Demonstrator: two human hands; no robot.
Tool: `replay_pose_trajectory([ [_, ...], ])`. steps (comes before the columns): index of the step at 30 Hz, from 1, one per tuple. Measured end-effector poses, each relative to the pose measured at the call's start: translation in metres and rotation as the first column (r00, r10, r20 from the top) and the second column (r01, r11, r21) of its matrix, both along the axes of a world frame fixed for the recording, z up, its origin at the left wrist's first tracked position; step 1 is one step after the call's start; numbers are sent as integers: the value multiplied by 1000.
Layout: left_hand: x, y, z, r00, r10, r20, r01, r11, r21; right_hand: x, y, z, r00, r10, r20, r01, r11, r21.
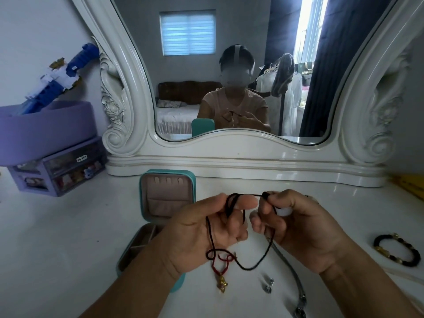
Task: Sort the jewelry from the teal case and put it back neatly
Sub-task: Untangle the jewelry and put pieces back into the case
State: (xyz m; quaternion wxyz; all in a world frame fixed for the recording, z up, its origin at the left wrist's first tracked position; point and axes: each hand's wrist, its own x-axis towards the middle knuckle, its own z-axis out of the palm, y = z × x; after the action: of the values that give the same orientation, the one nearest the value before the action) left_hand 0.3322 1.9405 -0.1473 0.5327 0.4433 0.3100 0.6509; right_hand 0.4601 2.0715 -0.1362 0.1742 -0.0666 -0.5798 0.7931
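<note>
On the white dressing table (68,237) I count 1 teal case (167,198), 1 dark cord (243,265), 1 red cord with a gold pendant (222,283), 1 black bead bracelet (397,251), 1 silver chain (291,271) and 2 small silver studs (269,285).

Both hands are raised above the table in front of the mirror (229,65). The left hand (206,230) is turned palm up, its thumb pressing the cord against the curled fingers. The right hand (298,226) faces it at 3 o'clock, pinching the cord's other end between thumb and forefinger.

The cord runs left to right between the 2 hands up top, then droops toward 6 o'clock in a long loop, its bottom near the red cord.

The case stands open at 9 o'clock of the hands, lid upright, tray half hidden under the left forearm. The bracelet lies far out at 3 o'clock; the studs and chain lie at 6 o'clock.
</note>
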Motion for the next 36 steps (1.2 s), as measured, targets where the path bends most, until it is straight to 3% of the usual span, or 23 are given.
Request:
replay_pose_trajectory([
  [2, 3, 0, 0, 995, -100, 1, 100, 994, 44, 0, 1, 0, 999, 46, -11, -46, 998, -30],
  [7, 4, 3, -1, 989, -136, -58, 140, 988, 68, 2, -6, 6, 997, 69, -22, -68, 996, 56],
  [9, 2, 3, -2, 993, -69, -93, 68, 998, -10, 2, -3, 7, 998, 31, -46, -33, 998, -46],
  [11, 4, 4, -4, 964, 16, -264, -36, 997, -73, 2, 3, 5, 996, -1, -86, -13, 985, -171],
  [15, 9, 6, -2, 887, 74, -456, -138, 984, -109, 1, 3, 3, 996, -52, -74, 36, 978, -205],
  [17, 5, 5, -3, 898, 69, -435, -113, 991, -77, 1, 1, 5, 997, -63, -36, 59, 994, -92],
  [19, 2, 3, -7, 937, -35, -346, 25, 999, -32, 3, 0, 7, 998, -61, 6, 60, 995, 79],
  [24, 0, 3, -9, 947, -276, -166, 290, 955, 66, 2, -3, 2, 980, 180, 81, -188, 976, 112],
  [29, 0, 3, -11, 926, -337, -170, 350, 936, 47, 6, -8, 6, 933, 361, -5, -360, 930, 74],
  [36, -4, 2, -14, 939, -314, -138, 306, 949, -79, 4, -13, 4, 978, 209, -29, -196, 953, 233],
])
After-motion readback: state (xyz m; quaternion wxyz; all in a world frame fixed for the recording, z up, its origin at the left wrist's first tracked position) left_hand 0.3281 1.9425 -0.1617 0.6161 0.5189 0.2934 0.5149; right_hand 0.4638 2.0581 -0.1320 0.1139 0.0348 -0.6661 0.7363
